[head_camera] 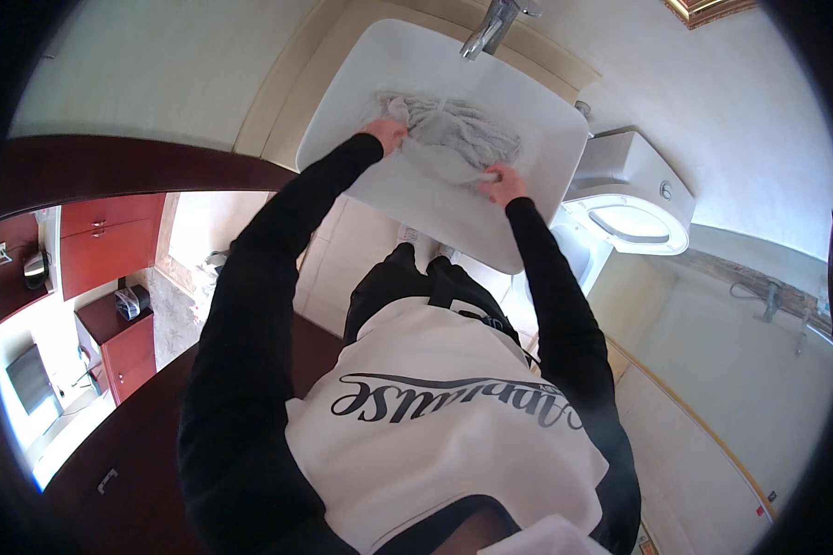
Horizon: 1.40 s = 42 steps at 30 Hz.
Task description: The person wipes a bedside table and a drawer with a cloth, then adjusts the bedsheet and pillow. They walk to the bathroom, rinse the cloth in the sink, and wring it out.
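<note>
A wet grey cloth (458,132), perhaps a towel, lies bunched in the white washbasin (458,229). My left hand (387,133) grips its left end, where a paler fold sticks up past the fingers. At the cloth's lower right corner, my right hand (503,185) pinches an edge between thumb and fingers. Between the two hands the near part of the cloth looks pale and spread out. Above the far rim juts a chrome faucet (489,31); whether water runs from it I cannot tell.
To the right of the basin stands a white toilet (628,194) with its lid raised. A dark red wooden door (132,479) is at the lower left, near a doorway to a room with red cabinets (107,243). A shower fitting (772,298) hangs on the right wall.
</note>
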### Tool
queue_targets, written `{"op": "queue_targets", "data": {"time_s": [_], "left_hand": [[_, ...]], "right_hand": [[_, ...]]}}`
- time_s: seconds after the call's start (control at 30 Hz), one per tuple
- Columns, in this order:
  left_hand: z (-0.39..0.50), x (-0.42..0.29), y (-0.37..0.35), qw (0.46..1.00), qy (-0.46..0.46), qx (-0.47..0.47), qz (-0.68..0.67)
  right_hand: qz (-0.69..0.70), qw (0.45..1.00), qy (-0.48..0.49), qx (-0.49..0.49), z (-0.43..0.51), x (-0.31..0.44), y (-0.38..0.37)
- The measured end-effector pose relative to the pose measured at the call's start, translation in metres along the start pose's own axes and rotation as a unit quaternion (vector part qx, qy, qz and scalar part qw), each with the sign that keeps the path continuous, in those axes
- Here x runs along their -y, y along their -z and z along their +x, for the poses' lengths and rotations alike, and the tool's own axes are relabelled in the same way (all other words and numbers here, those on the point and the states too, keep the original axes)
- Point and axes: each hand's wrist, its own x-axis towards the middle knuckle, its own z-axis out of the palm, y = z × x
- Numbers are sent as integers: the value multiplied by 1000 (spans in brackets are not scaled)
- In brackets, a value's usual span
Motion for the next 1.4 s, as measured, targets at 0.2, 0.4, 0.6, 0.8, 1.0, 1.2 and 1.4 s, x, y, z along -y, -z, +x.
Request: {"op": "queue_targets", "data": {"time_s": [0.2, 0.4, 0.6, 0.8, 1.0, 1.2, 1.4], "left_hand": [[-3, -11, 27, 985, -21, -121, -123], [12, -98, 151, 929, -242, -181, -212], [7, -162, 190, 875, -314, -98, -355], [10, -109, 150, 920, -201, -190, -278], [-4, -24, 57, 987, 27, 3, -157], [-11, -27, -14, 986, 83, 97, -104], [18, -55, -52, 992, 95, 14, -84]], "right_hand": [[230, 972, 38, -7, 6, 53, 40], [89, 961, 248, -79, -17, 175, 144], [-53, 954, 273, -111, -26, 201, 125], [37, 961, 131, -242, 12, 66, 87], [41, 989, -122, -75, 17, 11, 26], [93, 972, 86, -198, -10, 117, 131], [152, 935, 215, -238, -66, 221, 169]]}}
